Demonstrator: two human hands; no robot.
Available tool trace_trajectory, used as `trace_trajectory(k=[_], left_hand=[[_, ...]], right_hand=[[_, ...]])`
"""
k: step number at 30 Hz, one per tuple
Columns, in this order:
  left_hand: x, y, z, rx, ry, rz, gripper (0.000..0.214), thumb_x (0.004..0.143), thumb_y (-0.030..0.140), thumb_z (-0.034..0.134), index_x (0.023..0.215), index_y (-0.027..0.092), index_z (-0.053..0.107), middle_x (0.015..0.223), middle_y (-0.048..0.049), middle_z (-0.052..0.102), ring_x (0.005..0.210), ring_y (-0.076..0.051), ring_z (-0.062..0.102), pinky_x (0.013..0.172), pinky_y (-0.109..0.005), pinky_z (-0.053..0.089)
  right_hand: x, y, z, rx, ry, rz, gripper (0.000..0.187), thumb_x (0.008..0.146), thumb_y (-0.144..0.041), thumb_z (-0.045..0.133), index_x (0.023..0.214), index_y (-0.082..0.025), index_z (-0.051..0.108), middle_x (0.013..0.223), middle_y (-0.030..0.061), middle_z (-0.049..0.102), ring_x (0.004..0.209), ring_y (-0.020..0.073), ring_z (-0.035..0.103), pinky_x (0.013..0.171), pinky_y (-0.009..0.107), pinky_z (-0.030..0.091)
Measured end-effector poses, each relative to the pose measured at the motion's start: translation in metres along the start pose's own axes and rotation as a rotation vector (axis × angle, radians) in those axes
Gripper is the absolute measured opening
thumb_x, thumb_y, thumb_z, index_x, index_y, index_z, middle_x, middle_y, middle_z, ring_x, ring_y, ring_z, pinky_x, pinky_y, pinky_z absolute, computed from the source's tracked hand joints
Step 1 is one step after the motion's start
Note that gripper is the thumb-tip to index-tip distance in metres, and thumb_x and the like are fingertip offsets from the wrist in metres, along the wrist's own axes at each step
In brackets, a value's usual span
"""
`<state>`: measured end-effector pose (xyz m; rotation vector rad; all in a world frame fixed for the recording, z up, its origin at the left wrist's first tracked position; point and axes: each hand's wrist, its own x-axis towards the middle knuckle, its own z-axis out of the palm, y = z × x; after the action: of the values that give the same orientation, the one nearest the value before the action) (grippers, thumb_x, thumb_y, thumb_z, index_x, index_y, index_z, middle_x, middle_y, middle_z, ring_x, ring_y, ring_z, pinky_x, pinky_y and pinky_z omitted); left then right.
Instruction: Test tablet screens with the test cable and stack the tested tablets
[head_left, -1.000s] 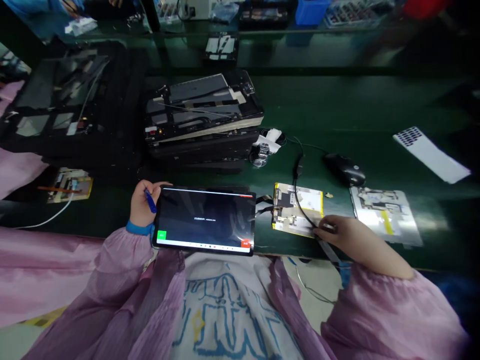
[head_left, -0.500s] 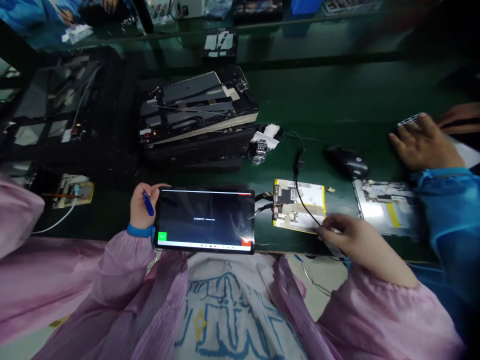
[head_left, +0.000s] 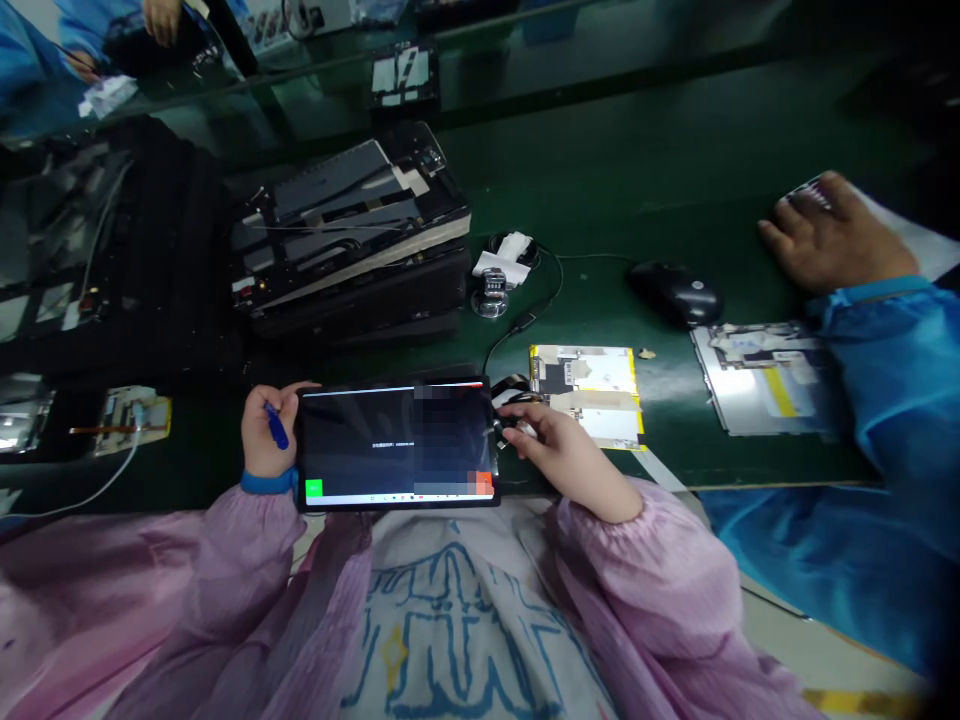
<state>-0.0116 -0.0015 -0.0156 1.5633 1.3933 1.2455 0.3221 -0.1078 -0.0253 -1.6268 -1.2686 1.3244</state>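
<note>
A tablet screen [head_left: 360, 420], lit with a dark page, a green square at its lower left and a red one at its lower right, is held tilted over the table's front edge. My left hand [head_left: 266, 445] is closed on its left edge and also holds a slim blue tool [head_left: 277, 427], pen-like in shape. At the right edge, my right hand [head_left: 559, 450] pinches the end of a black cable [head_left: 501, 345]; my fingers partly hide the plug, and I cannot tell whether it is inserted. Dark ribbon strips run from the tablet to a board with white, yellow-edged batteries [head_left: 611, 372].
A stack of opened tablet bodies [head_left: 352, 240] stands behind the tablet, with another pile [head_left: 60, 240] farther left. A black mouse [head_left: 677, 293] and a silver tablet part [head_left: 739, 395] lie right. A co-worker's hand [head_left: 836, 240] rests at the far right.
My right hand has moved left with the cable end, from the batteries' lower right corner to the tablet's right edge. My left hand keeps its hold. The view has shifted slightly.
</note>
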Motion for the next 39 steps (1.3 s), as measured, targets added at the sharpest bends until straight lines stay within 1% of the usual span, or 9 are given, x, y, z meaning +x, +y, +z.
trace_trajectory(k=[4, 10, 16, 20, 28, 31, 35, 37, 39], left_hand=[[0.0, 0.003, 0.001, 0.008, 0.017, 0.0, 0.039, 0.078, 0.044, 0.066, 0.074, 0.023, 0.033, 0.079, -0.0035, 0.072, 0.076, -0.019, 0.069, 0.075, -0.032, 0.051], [0.001, -0.002, 0.0, 0.008, 0.009, 0.011, 0.038, 0.078, 0.042, 0.067, 0.075, 0.023, 0.034, 0.079, -0.0024, 0.071, 0.076, -0.019, 0.068, 0.072, -0.032, 0.051], [0.001, -0.005, -0.001, -0.002, -0.009, 0.032, 0.033, 0.082, 0.037, 0.064, 0.078, 0.023, 0.034, 0.09, -0.0039, 0.071, 0.084, -0.019, 0.068, 0.077, -0.033, 0.051], [0.001, -0.001, 0.0, 0.073, -0.002, 0.046, 0.033, 0.083, 0.038, 0.062, 0.076, 0.022, 0.034, 0.089, -0.0044, 0.07, 0.082, -0.019, 0.068, 0.078, -0.033, 0.05], [-0.002, -0.001, -0.001, 0.07, 0.013, 0.049, 0.036, 0.082, 0.042, 0.062, 0.073, 0.022, 0.033, 0.082, -0.0043, 0.071, 0.076, -0.018, 0.067, 0.072, -0.031, 0.049], [-0.004, 0.0, -0.001, 0.07, 0.024, 0.04, 0.037, 0.082, 0.043, 0.062, 0.073, 0.022, 0.033, 0.083, -0.0048, 0.072, 0.076, -0.018, 0.067, 0.073, -0.031, 0.048], [-0.007, 0.004, 0.001, 0.034, 0.019, 0.049, 0.037, 0.083, 0.044, 0.062, 0.072, 0.022, 0.034, 0.083, -0.0056, 0.072, 0.078, -0.019, 0.068, 0.075, -0.033, 0.05], [-0.009, 0.005, 0.002, 0.003, 0.011, 0.043, 0.037, 0.083, 0.044, 0.062, 0.071, 0.022, 0.034, 0.082, -0.0056, 0.072, 0.077, -0.02, 0.069, 0.074, -0.034, 0.05], [-0.01, 0.005, 0.003, -0.022, 0.006, 0.035, 0.038, 0.082, 0.043, 0.062, 0.07, 0.022, 0.033, 0.081, -0.0058, 0.073, 0.076, -0.02, 0.069, 0.073, -0.034, 0.05]], right_hand=[[0.002, 0.003, 0.0, 0.019, -0.031, 0.017, 0.03, 0.077, -0.042, 0.052, 0.094, -0.018, 0.056, 0.082, 0.0042, 0.063, 0.055, 0.0125, 0.053, 0.059, 0.03, 0.043], [0.004, 0.006, 0.0, 0.072, -0.034, -0.023, 0.022, 0.078, -0.04, 0.051, 0.087, -0.021, 0.045, 0.059, -0.003, 0.056, 0.06, 0.0147, 0.056, 0.063, 0.029, 0.042], [0.003, 0.006, 0.002, 0.151, -0.068, 0.063, 0.025, 0.078, -0.039, 0.052, 0.091, -0.022, 0.039, 0.06, -0.0039, 0.062, 0.042, 0.009, 0.042, 0.046, 0.024, 0.03], [0.003, 0.007, 0.004, 0.184, -0.067, 0.092, 0.029, 0.076, -0.042, 0.054, 0.091, -0.022, 0.038, 0.058, -0.0044, 0.062, 0.036, 0.0069, 0.035, 0.041, 0.022, 0.024], [0.001, 0.005, 0.011, 0.267, -0.092, 0.102, 0.032, 0.075, -0.045, 0.055, 0.087, -0.023, 0.036, 0.054, -0.0067, 0.056, 0.034, 0.007, 0.033, 0.037, 0.022, 0.02], [0.0, 0.006, 0.012, 0.225, -0.057, 0.107, 0.033, 0.075, -0.049, 0.055, 0.088, -0.023, 0.038, 0.056, -0.0049, 0.058, 0.035, 0.0077, 0.033, 0.037, 0.023, 0.022], [-0.005, 0.008, 0.011, 0.029, 0.045, 0.119, 0.038, 0.073, -0.054, 0.057, 0.089, -0.023, 0.041, 0.051, -0.0037, 0.058, 0.034, 0.0107, 0.037, 0.038, 0.025, 0.027], [-0.01, 0.009, 0.011, -0.081, 0.12, 0.067, 0.036, 0.073, -0.054, 0.058, 0.083, -0.024, 0.043, 0.047, -0.0039, 0.055, 0.037, 0.013, 0.043, 0.041, 0.026, 0.033], [-0.015, 0.009, 0.01, -0.169, 0.154, -0.048, 0.033, 0.075, -0.053, 0.057, 0.081, -0.023, 0.047, 0.053, -0.0016, 0.057, 0.044, 0.0143, 0.05, 0.046, 0.026, 0.039]])
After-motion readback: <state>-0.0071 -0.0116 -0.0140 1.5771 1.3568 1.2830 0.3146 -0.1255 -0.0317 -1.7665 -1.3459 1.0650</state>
